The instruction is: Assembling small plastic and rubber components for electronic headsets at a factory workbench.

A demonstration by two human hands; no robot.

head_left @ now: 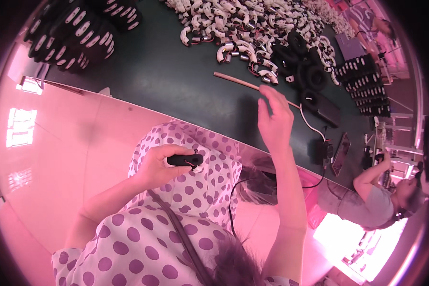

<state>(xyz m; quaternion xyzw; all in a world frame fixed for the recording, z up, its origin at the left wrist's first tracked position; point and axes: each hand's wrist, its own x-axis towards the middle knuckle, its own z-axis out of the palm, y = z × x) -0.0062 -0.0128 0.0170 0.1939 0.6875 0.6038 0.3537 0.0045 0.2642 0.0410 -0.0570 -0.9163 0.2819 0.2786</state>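
Note:
My left hand (158, 168) is closed around a small black plastic casing (178, 160), thumb on one side and fingers on the other. Thin wires, one of them red, show at the casing's end, above my polka-dot clothing. Over the dark green table (176, 78), my right hand (277, 119) has its thumb apart from the stretched fingers, and I see nothing between them. Its fingertips overlap a thin wooden stick (234, 80) lying on the table; whether they touch it, I cannot tell.
A large heap of white curved parts with wires and metal cylinders (245, 50) covers the table's far side. Black casings stand stacked at left (74, 35) and right (367, 86). A black device with a white cable (321, 108) and a phone (341, 155) lie at right. Co-workers sit nearby.

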